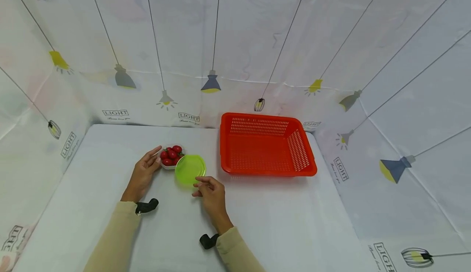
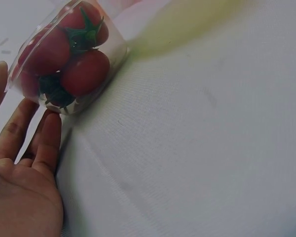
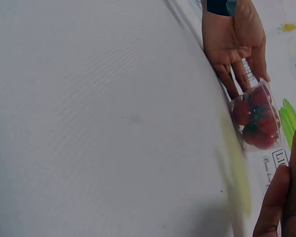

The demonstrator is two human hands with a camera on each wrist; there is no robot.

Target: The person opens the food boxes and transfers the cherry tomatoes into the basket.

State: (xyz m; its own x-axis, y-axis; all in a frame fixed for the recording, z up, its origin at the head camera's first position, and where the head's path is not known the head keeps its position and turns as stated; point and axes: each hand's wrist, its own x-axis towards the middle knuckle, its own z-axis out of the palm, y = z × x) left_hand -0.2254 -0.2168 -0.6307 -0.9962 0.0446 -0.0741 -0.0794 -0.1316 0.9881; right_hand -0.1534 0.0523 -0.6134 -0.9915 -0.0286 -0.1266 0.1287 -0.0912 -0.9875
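Note:
A small clear plastic container (image 2: 119, 49) of red cherry tomatoes (image 1: 171, 153) with green stems stands on the white table. My left hand (image 1: 144, 173) is at its left side, fingers fairly straight and touching its wall. In the right wrist view the thumb of that left hand (image 3: 234, 34) reaches the container's rim. My right hand (image 1: 212, 196) pinches the near right edge of a round, see-through green lid (image 1: 189, 169). The lid is tilted above the table, just right of the tomatoes, and overlaps the container's corner in the head view. Only some right-hand fingers (image 3: 274, 200) show in the right wrist view.
A red plastic basket (image 1: 266, 173) with slotted walls stands at the back right of the white table (image 1: 287, 219). Behind and beside the table hang white sheets (image 1: 250, 39) printed with lamps.

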